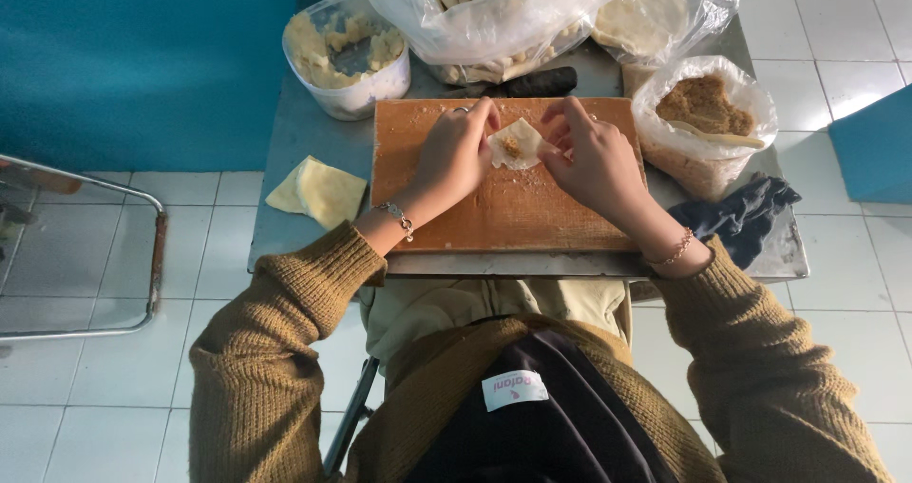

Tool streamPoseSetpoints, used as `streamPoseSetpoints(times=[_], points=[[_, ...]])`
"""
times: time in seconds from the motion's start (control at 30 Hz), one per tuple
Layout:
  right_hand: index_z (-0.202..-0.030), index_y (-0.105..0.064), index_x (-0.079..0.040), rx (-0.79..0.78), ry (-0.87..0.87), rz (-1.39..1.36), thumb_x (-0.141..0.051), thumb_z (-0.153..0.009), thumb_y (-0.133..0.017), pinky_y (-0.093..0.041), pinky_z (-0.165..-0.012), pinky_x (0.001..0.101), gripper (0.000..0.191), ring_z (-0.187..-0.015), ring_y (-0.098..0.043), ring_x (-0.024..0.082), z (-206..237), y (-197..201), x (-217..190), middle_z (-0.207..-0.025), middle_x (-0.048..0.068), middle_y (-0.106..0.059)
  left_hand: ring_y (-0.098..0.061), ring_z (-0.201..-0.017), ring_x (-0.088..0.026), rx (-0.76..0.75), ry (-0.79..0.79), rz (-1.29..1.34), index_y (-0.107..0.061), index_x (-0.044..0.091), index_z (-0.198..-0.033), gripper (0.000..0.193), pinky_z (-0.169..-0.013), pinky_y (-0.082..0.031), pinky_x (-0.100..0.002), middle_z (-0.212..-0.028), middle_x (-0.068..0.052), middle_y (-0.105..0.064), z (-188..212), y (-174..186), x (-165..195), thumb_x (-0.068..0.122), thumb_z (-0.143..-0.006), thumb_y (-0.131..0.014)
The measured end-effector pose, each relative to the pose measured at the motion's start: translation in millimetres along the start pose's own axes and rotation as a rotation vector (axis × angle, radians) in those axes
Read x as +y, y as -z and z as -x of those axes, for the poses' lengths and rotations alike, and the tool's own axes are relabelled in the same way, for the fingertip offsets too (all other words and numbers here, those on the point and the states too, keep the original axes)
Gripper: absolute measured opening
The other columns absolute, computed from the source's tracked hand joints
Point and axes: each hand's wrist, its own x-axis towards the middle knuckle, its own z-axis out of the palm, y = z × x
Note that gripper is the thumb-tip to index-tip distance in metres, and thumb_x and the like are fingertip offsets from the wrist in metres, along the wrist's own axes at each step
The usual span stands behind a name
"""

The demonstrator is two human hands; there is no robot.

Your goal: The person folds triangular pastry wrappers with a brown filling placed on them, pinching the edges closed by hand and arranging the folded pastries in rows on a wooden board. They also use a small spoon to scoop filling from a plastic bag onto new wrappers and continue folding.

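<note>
Both hands at a dough wrapper on the wooden board.

Left hand (456, 151) and right hand (591, 155) pinch a small pale wrapper (518, 144) with brown filling at its centre; each grip narrow, fingertips closed on the wrapper's edges, just above the cutting board (494, 212). Board sits on a grey table (313, 151). Stack of flat wrappers (318, 190) left of board. Bag of brown filling (703, 122) right; dark cloth (736, 217) near right wrist.
</note>
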Motion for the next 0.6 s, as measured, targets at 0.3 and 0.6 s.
streamPoseSetpoints(times=[0.3, 0.6], points=[[-0.129, -0.047, -0.005, 0.041, 0.026, -0.190, -0.004, -0.087, -0.081, -0.061, -0.067, 0.0290, 0.054, -0.079, -0.076, 0.018, -1.8, -2.4, 0.4, -0.089, 0.011, -0.072, -0.069, -0.066, -0.024, -0.030, -0.011, 0.269, -0.055, 0.001, -0.103, 0.022, -0.058, -0.051, -0.039, -0.075, -0.012, -0.064, -20.9, -12.5, 6.9, -0.009, -0.084, -0.062], [-0.132, -0.046, -0.006, 0.039, 0.028, -0.241, -0.002, -0.091, -0.077, -0.063, -0.071, 0.0291, 0.052, -0.082, -0.078, 0.018, -5.0, -6.8, 0.7, -0.090, 0.009, -0.074, -0.068, -0.083, -0.033, -0.109, -0.173, 0.218, -0.056, 0.002, -0.114, 0.026, -0.073, -0.051, -0.043, -0.087, -0.015, -0.066, -16.1, -7.4, 5.4, -0.003, -0.090, -0.062]])
